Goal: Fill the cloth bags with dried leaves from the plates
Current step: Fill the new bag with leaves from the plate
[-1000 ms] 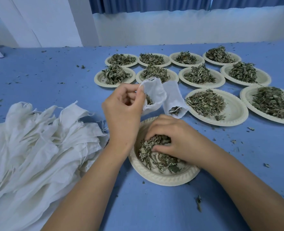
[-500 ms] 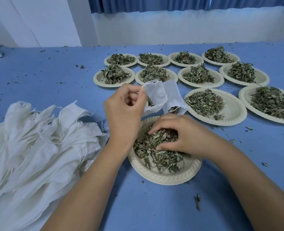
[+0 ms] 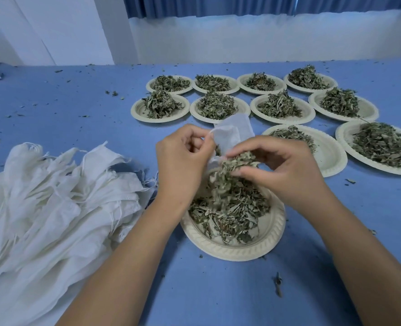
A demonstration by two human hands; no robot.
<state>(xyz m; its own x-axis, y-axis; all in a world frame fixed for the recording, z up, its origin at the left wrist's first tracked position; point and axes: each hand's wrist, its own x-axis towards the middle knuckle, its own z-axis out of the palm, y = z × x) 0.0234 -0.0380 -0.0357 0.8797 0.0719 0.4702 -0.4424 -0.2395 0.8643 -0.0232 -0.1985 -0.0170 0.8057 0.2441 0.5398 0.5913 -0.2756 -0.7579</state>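
above the cream paper plate [image 3: 232, 249] of leaves, the left hand [image 3: 183, 165] pinches a white cloth bag [image 3: 232, 131] open; the right hand [image 3: 286, 170] grips a clump of dried green leaves [image 3: 236, 164] at its mouth.

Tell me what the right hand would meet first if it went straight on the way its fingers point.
Probably the cloth bag, whose mouth the left hand holds just beyond the dried leaves in the right hand; depth is unclear.

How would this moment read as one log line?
step: filling | left hand: pinches cloth bag mouth | right hand: grips dried leaves at bag mouth | below: plate
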